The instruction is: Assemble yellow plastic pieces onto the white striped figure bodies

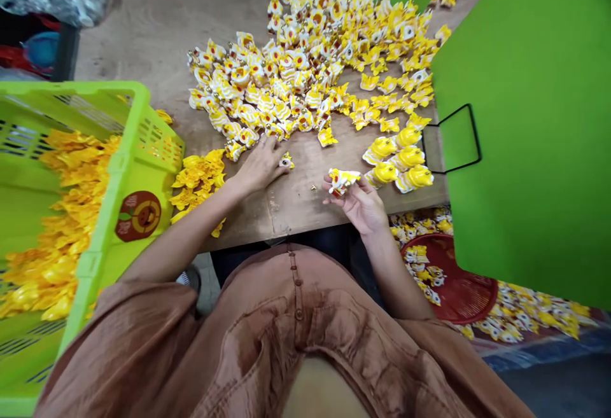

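My left hand [260, 167] rests at the near edge of the heap, fingertips against the pieces there. A small yellow-and-white piece with a black eye [286, 161] sits between its thumb and forefinger, seemingly pinched. My right hand [366, 207] is turned palm up, its fingers closed around a yellow-and-white plastic animal figure [342, 180] with red on its near end. Between the hands a tiny gold-coloured part [313, 187] lies on the wooden table [296, 214]. Beyond them spreads a large heap of similar figure pieces [286, 65].
Several yellow figures [403, 157] stand in rows right of my right hand. Loose yellow pieces [198, 179] lie beside a lime-green crate [143, 106] on the left. A green panel [520, 119] with a black wire handle borders the right. Below it is a red basket [470, 291].
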